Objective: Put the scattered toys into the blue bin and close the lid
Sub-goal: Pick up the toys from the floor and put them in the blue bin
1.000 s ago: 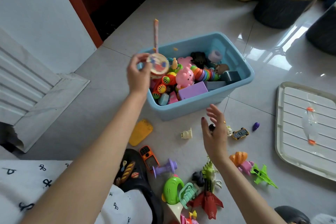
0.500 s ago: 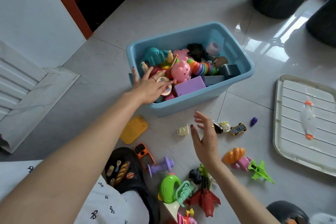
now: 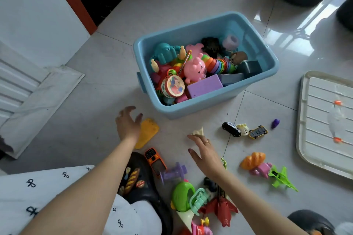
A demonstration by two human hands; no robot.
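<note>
Now left hand point(image 3: 127, 124) has left blue bin point(image 3: 271, 66).

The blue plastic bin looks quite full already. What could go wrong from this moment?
1. The blue plastic bin is heaped at its near end, where the round drum toy lies high; the lid may not close flat.
2. The white ribbed lid lies far to the right, beyond the small toy cars; reaching over may scatter them.
</note>
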